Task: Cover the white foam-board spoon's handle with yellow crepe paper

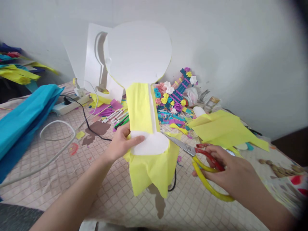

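Note:
My left hand (121,142) grips the lower end of a white foam guitar-shaped cutout (139,53) that stands upright, thumb pressed on its rounded white base. Yellow tissue paper (151,170) wraps the cutout's neck and hangs below its base. My right hand (231,175) holds scissors (199,157) with red and yellow handles, fingers through the loops. The blades point left and meet the yellow paper at the right side of the cutout's base.
Loose yellow paper sheets (223,128) lie at right. A colourful craft guitar with paper flowers (174,93) rests against the wall. Markers (115,115), a power strip (67,106), white and black cables (57,134) and blue tissue paper (21,122) lie at left on the patterned tablecloth (115,199).

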Demonstrator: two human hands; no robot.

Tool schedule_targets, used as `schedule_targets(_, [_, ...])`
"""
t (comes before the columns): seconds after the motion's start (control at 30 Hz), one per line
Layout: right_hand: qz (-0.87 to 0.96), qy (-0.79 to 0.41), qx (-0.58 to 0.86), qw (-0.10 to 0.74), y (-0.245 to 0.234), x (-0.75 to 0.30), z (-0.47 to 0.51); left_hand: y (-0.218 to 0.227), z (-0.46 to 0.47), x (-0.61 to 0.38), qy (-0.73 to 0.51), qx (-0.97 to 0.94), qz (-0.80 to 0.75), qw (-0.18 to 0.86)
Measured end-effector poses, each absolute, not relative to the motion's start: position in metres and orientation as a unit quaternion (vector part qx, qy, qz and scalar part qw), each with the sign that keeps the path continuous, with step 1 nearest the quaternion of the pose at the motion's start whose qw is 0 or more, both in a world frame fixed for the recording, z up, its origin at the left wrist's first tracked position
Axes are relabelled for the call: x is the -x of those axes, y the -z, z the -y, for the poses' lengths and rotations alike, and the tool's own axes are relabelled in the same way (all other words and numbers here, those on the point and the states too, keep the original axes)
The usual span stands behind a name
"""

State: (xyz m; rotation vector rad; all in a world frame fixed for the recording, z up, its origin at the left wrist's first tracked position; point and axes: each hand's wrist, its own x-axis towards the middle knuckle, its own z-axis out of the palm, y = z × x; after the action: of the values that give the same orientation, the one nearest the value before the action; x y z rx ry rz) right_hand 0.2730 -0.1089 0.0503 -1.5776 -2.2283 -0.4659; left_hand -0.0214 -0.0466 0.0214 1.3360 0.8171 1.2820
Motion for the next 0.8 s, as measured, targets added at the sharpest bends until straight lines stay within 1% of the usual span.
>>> schedule_targets(0.13, [0.783, 0.129, 0.577, 0.194, -0.050, -0.272, 0.107, -0.021, 0.046, 0.021, -0.532, -0.558, -0.347, 0.534])
schedule_targets(0.33, [0.760, -0.002, 0.611, 0.222, -0.046, -0.270, 0.107, -0.023, 0.044, 0.021, -0.536, -0.557, -0.346, 0.532])
schedule_targets(0.47, [0.724, -0.056, 0.639, 0.252, -0.043, -0.276, 0.103, -0.023, 0.045, 0.021, -0.535, -0.549, -0.356, 0.534])
schedule_targets(0.53, [0.689, -0.118, 0.658, 0.281, -0.041, -0.283, 0.096, -0.023, 0.046, 0.021, -0.537, -0.548, -0.353, 0.536])
schedule_targets(0.67, [0.569, -0.310, 0.670, 0.362, -0.035, -0.303, 0.065, -0.023, 0.044, 0.021, -0.539, -0.547, -0.360, 0.529])
schedule_targets(0.73, [0.539, -0.385, 0.659, 0.356, -0.030, -0.312, 0.048, -0.023, 0.044, 0.021, -0.539, -0.546, -0.365, 0.528])
schedule_targets(0.8, [0.526, -0.456, 0.636, 0.333, -0.026, -0.319, 0.035, -0.023, 0.043, 0.021, -0.536, -0.545, -0.371, 0.527])
